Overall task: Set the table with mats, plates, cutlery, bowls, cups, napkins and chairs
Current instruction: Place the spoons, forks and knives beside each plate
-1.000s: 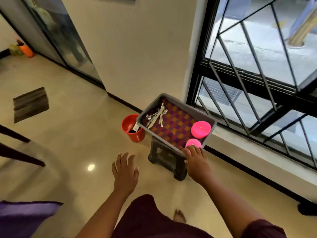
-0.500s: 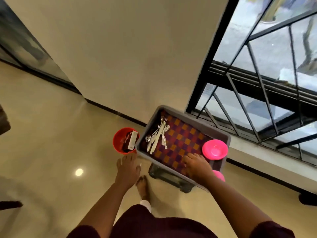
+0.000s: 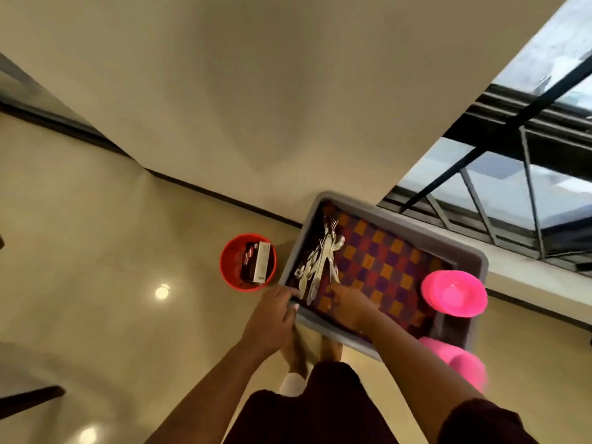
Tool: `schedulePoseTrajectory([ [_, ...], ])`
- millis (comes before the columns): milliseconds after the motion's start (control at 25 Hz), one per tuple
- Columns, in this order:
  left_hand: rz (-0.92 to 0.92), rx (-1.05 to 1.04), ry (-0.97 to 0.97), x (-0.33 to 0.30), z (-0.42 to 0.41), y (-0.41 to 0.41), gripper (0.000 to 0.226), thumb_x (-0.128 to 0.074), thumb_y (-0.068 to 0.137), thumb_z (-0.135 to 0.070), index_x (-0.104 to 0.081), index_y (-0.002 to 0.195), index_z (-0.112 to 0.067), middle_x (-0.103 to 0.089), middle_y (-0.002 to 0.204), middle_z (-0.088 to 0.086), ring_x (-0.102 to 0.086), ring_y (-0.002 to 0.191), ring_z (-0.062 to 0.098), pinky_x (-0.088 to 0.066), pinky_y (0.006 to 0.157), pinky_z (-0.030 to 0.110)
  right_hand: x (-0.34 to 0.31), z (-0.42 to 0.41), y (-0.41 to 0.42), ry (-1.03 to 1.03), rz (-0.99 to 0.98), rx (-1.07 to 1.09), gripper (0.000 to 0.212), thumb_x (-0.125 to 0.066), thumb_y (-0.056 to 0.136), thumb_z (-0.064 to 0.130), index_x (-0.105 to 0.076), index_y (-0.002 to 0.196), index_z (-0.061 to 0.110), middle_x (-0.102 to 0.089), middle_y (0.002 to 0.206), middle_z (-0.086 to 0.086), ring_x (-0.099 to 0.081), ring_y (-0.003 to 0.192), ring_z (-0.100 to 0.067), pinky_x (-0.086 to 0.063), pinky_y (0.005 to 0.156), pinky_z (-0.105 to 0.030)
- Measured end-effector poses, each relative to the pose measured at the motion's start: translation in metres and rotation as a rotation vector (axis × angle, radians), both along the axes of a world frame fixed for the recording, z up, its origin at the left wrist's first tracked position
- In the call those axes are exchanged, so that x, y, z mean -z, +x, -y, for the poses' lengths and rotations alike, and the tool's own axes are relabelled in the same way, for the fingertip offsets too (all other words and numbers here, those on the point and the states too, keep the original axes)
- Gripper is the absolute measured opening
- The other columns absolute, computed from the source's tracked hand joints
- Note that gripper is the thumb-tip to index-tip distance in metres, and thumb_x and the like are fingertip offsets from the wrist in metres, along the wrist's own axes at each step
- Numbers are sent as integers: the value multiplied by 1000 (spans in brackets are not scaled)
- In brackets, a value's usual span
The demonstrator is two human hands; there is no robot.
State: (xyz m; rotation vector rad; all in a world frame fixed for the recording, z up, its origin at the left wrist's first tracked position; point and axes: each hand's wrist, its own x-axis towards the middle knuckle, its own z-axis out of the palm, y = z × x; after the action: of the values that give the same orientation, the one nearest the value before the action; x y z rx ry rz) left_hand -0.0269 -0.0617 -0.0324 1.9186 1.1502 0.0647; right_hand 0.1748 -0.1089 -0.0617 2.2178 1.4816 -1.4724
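Cutlery bundle (image 3: 320,262) lying loose at the left end of the grey tub (image 3: 461,243), on the checkered mat (image 3: 381,267); handle ends just beyond the right hand (image 3: 350,304), fingers extended toward them, contact not discernible. Left hand (image 3: 272,318) curled over the tub's near-left rim. Pink bowls (image 3: 453,293) right of both hands, red bucket (image 3: 248,261) left.

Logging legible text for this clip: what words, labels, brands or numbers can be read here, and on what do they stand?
Nothing can be read for certain.
Box in the red bucket: red script on its black face, blurred, unreadable.
Same box, white side panel: a small dark mark near its lower end, too small to read.
Grey tub, cutlery, checked mat and pink bowls: no lettering visible.
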Motion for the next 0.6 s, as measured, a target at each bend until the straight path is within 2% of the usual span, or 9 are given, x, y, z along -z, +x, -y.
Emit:
schedulePoseTrajectory([
  [120, 65, -118, -179, 17, -12, 1, 26, -53, 95, -11, -59, 119, -20, -58, 119, -5, -55, 110, 6, -46, 94, 24, 34, -35, -3, -8, -32, 73, 41, -49, 94, 9, -48, 134, 22, -63, 115, -11, -58, 89, -21, -51, 72, -32],
  [240, 50, -145, -300, 38, -22, 2, 25, -52, 97, -9, -59, 120, -16, -60, 118, -2, -57, 108, 6, -47, 89, 17, 74, -55, -4, -7, -64, 201, 46, -50, 94, 8, -47, 137, 24, -61, 117, -14, -62, 90, -24, -56, 78, -38],
  [280, 41, -155, -323, 43, -26, 2, 25, -52, 97, -9, -59, 120, -15, -61, 117, -2, -58, 106, 7, -47, 86, 15, 85, -55, -3, -37, -80, 218, 51, -53, 93, 9, -43, 141, 26, -55, 127, -18, -61, 98, -27, -55, 84, -39],
  [360, 32, -203, -391, 51, -33, 5, 23, -52, 98, -10, -59, 119, -16, -64, 110, 0, -64, 95, 9, -53, 77, 18, 107, -52, -5, -116, -83, 137, 66, -60, 92, 14, -31, 149, 31, -25, 151, -19, -48, 125, -35, -46, 100, -39],
  [400, 31, -221, -436, 52, -34, 6, 22, -52, 98, -11, -58, 118, -17, -65, 105, 1, -66, 87, 10, -56, 70, 20, 114, -49, -8, -120, -84, 130, 70, -63, 91, 15, -29, 150, 30, -19, 152, -17, -41, 130, -36, -43, 104, -37],
  [480, 33, -243, -503, 50, -34, 11, 22, -52, 98, -11, -58, 117, -18, -66, 98, 4, -68, 76, 11, -57, 61, 22, 123, -44, -17, -5, -103, 326, 60, -66, 88, 12, -45, 144, 17, -33, 145, -14, -48, 122, -30, -46, 93, -29],
  [560, 36, -269, -538, 49, -34, 14, 21, -51, 97, -9, -58, 114, -20, -66, 98, 4, -68, 73, 9, -57, 60, 24, 122, -39, -23, 112, -73, 695, 31, -66, 88, 7, -67, 119, 8, -60, 126, -11, -61, 95, -18, -46, 73, -23],
  [600, 38, -278, -545, 49, -34, 16, 22, -51, 97, -8, -58, 112, -22, -66, 100, 3, -69, 74, 9, -58, 62, 27, 120, -35, -24, 141, -27, 839, 19, -65, 89, 6, -73, 106, 9, -69, 113, -9, -62, 80, -14, -45, 65, -21],
])
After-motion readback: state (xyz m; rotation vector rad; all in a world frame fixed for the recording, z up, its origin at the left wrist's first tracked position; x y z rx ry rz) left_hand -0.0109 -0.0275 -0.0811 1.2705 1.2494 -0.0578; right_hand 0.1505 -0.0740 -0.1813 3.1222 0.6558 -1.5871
